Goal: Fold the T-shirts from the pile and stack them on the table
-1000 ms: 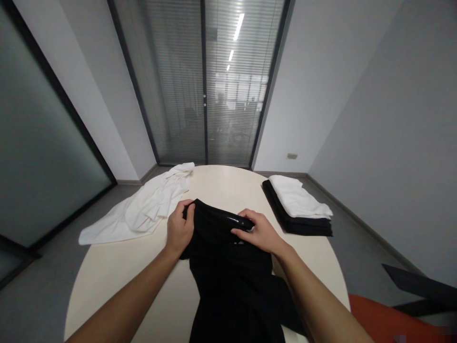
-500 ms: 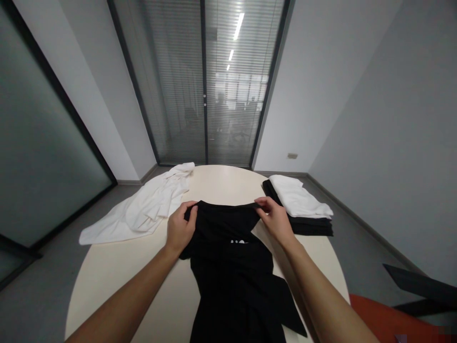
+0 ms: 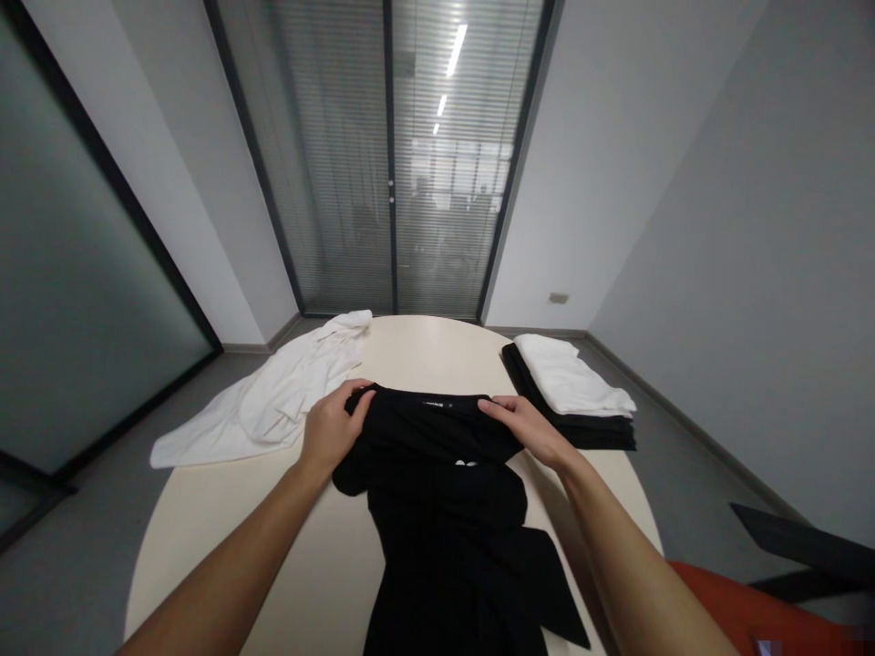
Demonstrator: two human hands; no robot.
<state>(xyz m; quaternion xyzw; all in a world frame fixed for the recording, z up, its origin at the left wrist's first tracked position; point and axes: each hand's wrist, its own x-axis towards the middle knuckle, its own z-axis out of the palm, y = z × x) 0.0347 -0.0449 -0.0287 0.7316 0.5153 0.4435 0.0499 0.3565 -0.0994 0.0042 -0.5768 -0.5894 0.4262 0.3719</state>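
Observation:
A black T-shirt (image 3: 444, 510) lies rumpled over the near half of the table, its neck end toward the far side. My left hand (image 3: 334, 421) pinches the shirt's far left corner between thumb and fingers. At the far right corner my right hand (image 3: 528, 426) grips the same edge, thumb on top. The edge is stretched between both hands, and small white print shows inside it near the collar. Part of a white print peeks out of a fold lower down. One sleeve sticks out toward the lower right.
On the round cream table (image 3: 430, 351), a crumpled white garment (image 3: 280, 396) hangs over the left edge. A folded white garment (image 3: 571, 374) rests on folded black ones (image 3: 594, 433) at the right. A red chair (image 3: 745, 606) stands at the lower right, beyond the table edge.
The shirt's far edge has tipped so its inner collar print shows. My right hand has turned and dropped slightly; my left hand has shifted a little left. Both keep their hold.

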